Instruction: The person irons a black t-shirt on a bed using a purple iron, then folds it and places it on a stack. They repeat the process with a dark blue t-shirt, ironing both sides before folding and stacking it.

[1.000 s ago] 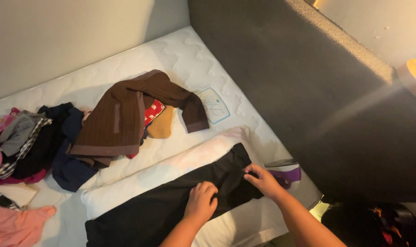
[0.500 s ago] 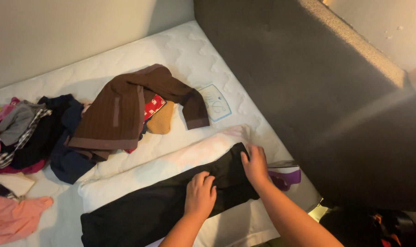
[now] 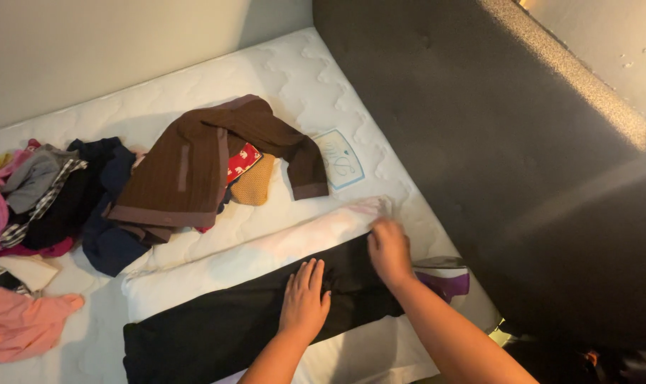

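The big white mattress (image 3: 195,85) fills most of the frame. A long black garment (image 3: 223,327) lies flat across the lower middle, on top of a white cloth (image 3: 216,263).

The left hand (image 3: 305,302) lies flat on the black garment, fingers spread, holding nothing. The right hand (image 3: 389,250) presses on the garment's upper right end, fingers bent down on the edge; I cannot tell if it pinches the cloth.

What could go wrong: the black garment may bunch up or slide if a hand pushes too hard, since the white cloth under it looks loose. Its end sits close to the mattress edge, so it might slip off.

A brown sweater (image 3: 195,171) lies above in the middle. A heap of clothes (image 3: 38,192) sits at the left, with a pink one (image 3: 24,323) lower left. A small purple thing (image 3: 447,283) lies just right of the right hand. Nothing blocks the hands.
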